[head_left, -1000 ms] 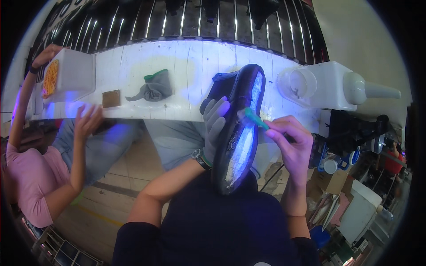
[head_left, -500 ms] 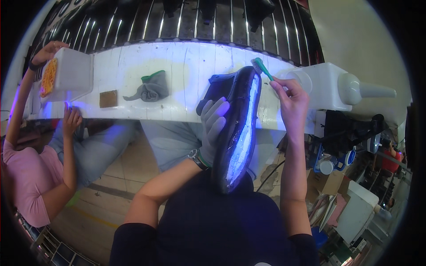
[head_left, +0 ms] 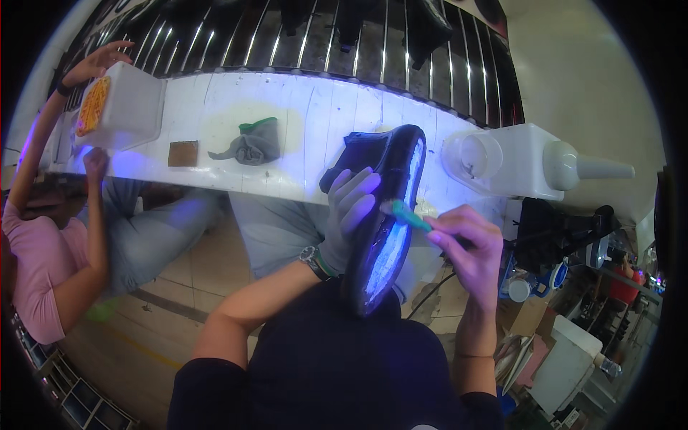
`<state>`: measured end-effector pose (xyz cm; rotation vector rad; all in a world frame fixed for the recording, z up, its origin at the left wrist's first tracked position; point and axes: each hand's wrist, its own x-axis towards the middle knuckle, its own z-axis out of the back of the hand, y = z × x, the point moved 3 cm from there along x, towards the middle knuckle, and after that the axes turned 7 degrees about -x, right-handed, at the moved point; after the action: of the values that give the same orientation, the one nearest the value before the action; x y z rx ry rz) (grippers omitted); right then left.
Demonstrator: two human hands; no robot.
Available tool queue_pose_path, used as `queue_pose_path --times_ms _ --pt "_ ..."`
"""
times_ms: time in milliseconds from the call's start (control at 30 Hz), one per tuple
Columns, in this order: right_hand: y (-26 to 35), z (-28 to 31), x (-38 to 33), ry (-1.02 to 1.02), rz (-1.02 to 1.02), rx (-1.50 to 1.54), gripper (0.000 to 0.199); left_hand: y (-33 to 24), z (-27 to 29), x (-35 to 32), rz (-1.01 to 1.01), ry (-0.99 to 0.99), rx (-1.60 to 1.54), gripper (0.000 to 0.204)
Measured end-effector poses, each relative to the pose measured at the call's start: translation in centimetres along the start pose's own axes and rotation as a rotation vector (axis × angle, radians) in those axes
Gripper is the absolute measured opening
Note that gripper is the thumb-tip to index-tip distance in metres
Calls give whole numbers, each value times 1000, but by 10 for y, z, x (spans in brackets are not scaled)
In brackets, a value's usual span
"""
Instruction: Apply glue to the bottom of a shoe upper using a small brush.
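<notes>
A black boot lies tilted against my body, its toe low and its sole edge turned to the right. Along that edge a strip glows white-blue under the violet light. My left hand, in a grey glove, presses on the boot's upper from the left side, steadying it. Pinched between the bare fingers of my right hand is a green-handled brush. Its bristle head rests at the boot's side wall, around the middle of its length; motion smears it slightly.
On the white bench lie a grey glove and a brown square piece. At right sit a clear cup and a white container. A roller conveyor runs behind. A co-worker's arm reaches a bin at left.
My right hand has brought the brush down and left from beside the boot's far end to its middle. The co-worker's hands have shifted. The whole view has moved a little.
</notes>
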<state>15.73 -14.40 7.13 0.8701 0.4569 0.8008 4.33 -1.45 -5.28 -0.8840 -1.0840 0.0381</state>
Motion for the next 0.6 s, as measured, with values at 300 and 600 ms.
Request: queue_pose_path --times_ms 300,600 --pt "31 -6 -28 233 346 -149 19 -3 5 11 29 33 -24 64" --pt "26 -1 -16 13 283 -118 20 -7 6 25 -9 11 -140 71"
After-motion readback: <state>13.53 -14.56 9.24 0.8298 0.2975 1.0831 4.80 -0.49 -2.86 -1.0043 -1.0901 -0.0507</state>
